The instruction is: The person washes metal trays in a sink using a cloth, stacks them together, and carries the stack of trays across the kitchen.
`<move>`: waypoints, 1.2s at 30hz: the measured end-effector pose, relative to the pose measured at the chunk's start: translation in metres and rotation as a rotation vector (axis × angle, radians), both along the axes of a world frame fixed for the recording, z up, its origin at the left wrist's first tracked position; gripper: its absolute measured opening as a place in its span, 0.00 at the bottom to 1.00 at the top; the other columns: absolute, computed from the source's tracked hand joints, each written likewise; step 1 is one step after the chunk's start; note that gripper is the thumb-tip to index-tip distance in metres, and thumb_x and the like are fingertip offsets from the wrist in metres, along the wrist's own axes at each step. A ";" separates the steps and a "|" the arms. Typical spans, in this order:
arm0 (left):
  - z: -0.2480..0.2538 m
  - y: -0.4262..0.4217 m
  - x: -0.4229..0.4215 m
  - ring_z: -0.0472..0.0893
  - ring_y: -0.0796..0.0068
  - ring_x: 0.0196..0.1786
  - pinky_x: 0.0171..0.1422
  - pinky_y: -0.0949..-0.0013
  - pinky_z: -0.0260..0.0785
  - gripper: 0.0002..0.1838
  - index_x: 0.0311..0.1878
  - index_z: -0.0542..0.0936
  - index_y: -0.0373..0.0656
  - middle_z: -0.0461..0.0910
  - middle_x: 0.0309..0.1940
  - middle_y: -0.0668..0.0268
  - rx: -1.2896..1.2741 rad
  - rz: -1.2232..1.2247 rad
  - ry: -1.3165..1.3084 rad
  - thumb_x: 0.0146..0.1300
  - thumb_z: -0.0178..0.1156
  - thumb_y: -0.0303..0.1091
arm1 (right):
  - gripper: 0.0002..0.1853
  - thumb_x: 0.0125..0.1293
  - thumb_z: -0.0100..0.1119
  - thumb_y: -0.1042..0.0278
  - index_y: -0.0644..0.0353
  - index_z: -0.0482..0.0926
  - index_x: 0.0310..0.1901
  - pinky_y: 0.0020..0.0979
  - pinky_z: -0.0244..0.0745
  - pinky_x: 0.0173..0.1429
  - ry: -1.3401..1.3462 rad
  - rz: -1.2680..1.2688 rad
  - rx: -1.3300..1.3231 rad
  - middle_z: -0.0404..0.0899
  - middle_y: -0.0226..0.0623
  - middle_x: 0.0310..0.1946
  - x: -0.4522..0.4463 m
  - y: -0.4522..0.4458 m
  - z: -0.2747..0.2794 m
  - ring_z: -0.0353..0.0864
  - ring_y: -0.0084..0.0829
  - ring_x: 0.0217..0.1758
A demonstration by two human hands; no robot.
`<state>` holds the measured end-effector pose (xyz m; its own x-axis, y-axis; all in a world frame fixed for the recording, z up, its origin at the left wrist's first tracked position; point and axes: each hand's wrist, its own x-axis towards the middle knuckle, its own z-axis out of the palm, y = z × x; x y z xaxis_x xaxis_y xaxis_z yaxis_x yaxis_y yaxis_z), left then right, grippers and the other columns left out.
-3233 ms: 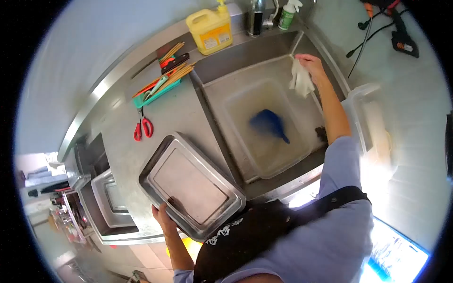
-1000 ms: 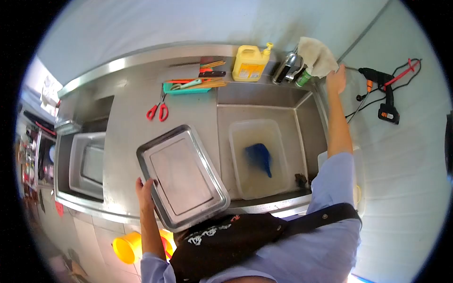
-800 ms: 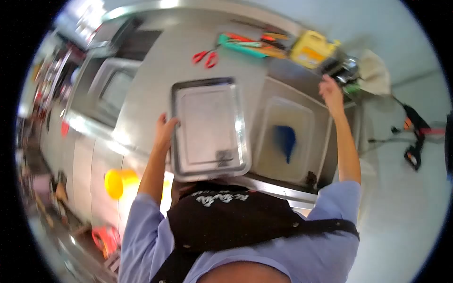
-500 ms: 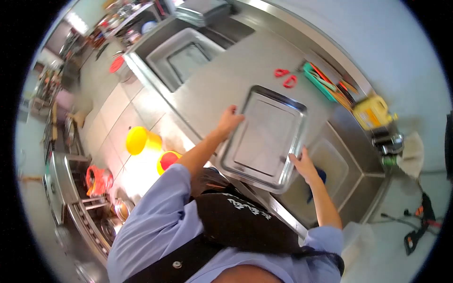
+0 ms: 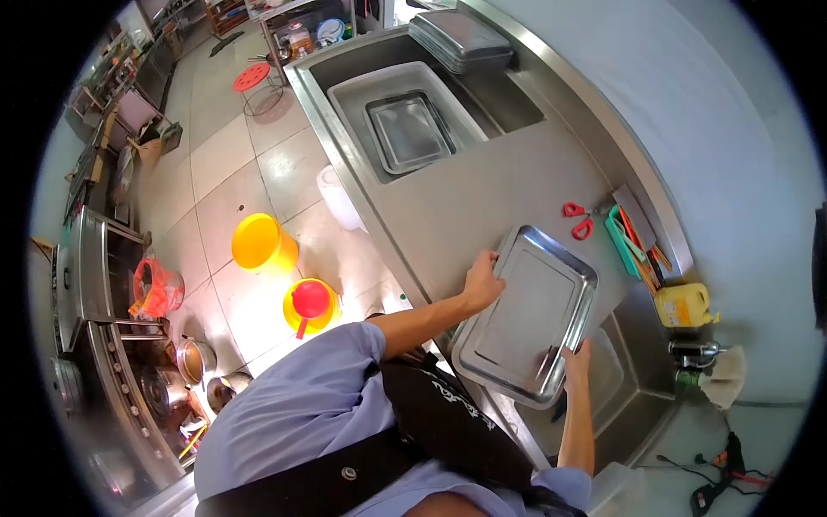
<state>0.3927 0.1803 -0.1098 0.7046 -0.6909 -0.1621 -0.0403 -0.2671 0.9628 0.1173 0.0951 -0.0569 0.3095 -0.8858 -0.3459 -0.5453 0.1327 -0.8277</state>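
Observation:
A rectangular metal tray (image 5: pixel 530 314) is tilted between my two hands, partly over the steel counter and partly over the near sink. My left hand (image 5: pixel 484 282) grips its left long edge, fingers wrapped over the rim. On the opposite edge, near the lower corner, my right hand (image 5: pixel 577 362) is closed on the rim. Red-handled scissors (image 5: pixel 580 221) lie on the counter just beyond the tray, beside a green basket (image 5: pixel 622 242) of utensils. A pale cloth (image 5: pixel 725 377) hangs by the faucet. The tray hides part of the plastic tub (image 5: pixel 607 372) in the near sink.
The far sink holds a pale tub (image 5: pixel 345 95) with a metal tray (image 5: pixel 409 131) inside; stacked metal trays (image 5: pixel 463 36) stand behind it. A yellow jug (image 5: pixel 685 305) is near the wall. Yellow buckets (image 5: pixel 258 245) and a red stool (image 5: pixel 251 77) stand on the floor.
My right hand has let go of the cloth, which now hangs by the faucet, and has taken hold of the tray. The view has swung left toward the far sink and floor.

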 end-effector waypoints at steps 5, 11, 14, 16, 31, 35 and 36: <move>0.005 0.020 0.056 0.74 0.48 0.54 0.57 0.58 0.67 0.28 0.55 0.67 0.38 0.74 0.48 0.47 -0.022 0.025 0.024 0.47 0.61 0.23 | 0.21 0.52 0.52 0.83 0.64 0.67 0.51 0.31 0.71 0.43 -0.057 -0.011 -0.084 0.71 0.36 0.37 0.061 0.000 0.002 0.74 0.29 0.38; 0.015 0.009 0.156 0.74 0.48 0.54 0.57 0.57 0.67 0.27 0.54 0.68 0.38 0.75 0.49 0.49 0.011 0.096 -0.099 0.48 0.60 0.24 | 0.19 0.51 0.53 0.81 0.65 0.69 0.48 0.30 0.69 0.45 -0.077 0.061 -0.068 0.71 0.36 0.36 0.157 -0.029 -0.016 0.72 0.29 0.38; 0.019 0.002 0.207 0.75 0.48 0.53 0.57 0.57 0.67 0.26 0.54 0.69 0.38 0.77 0.46 0.49 0.061 0.052 -0.047 0.48 0.61 0.24 | 0.23 0.52 0.53 0.81 0.64 0.67 0.53 0.33 0.67 0.51 -0.008 0.095 -0.059 0.71 0.38 0.41 0.206 -0.038 -0.022 0.71 0.31 0.44; 0.026 0.003 0.233 0.75 0.47 0.52 0.57 0.56 0.67 0.26 0.54 0.69 0.38 0.77 0.45 0.48 -0.012 0.056 -0.057 0.48 0.60 0.24 | 0.27 0.53 0.52 0.81 0.65 0.64 0.58 0.33 0.66 0.56 0.030 0.162 -0.133 0.71 0.41 0.45 0.239 -0.045 -0.026 0.71 0.34 0.49; 0.014 -0.026 0.288 0.75 0.45 0.48 0.52 0.50 0.69 0.34 0.68 0.56 0.39 0.75 0.47 0.46 0.088 -0.045 -0.449 0.57 0.51 0.28 | 0.31 0.59 0.51 0.69 0.73 0.55 0.62 0.37 0.62 0.63 0.172 0.107 -0.462 0.69 0.61 0.55 0.284 -0.079 -0.080 0.71 0.51 0.58; 0.016 -0.022 0.286 0.76 0.46 0.47 0.51 0.51 0.70 0.31 0.67 0.59 0.38 0.77 0.45 0.48 0.173 -0.022 -0.463 0.57 0.50 0.29 | 0.28 0.60 0.51 0.69 0.73 0.58 0.60 0.37 0.61 0.64 0.022 0.129 -0.120 0.68 0.59 0.55 0.285 -0.081 -0.072 0.70 0.49 0.59; 0.019 -0.026 0.286 0.77 0.47 0.47 0.51 0.51 0.71 0.31 0.66 0.59 0.38 0.77 0.44 0.49 0.183 -0.030 -0.466 0.57 0.50 0.29 | 0.28 0.60 0.52 0.69 0.73 0.59 0.60 0.36 0.62 0.63 0.041 0.132 -0.178 0.69 0.58 0.54 0.283 -0.080 -0.073 0.70 0.48 0.58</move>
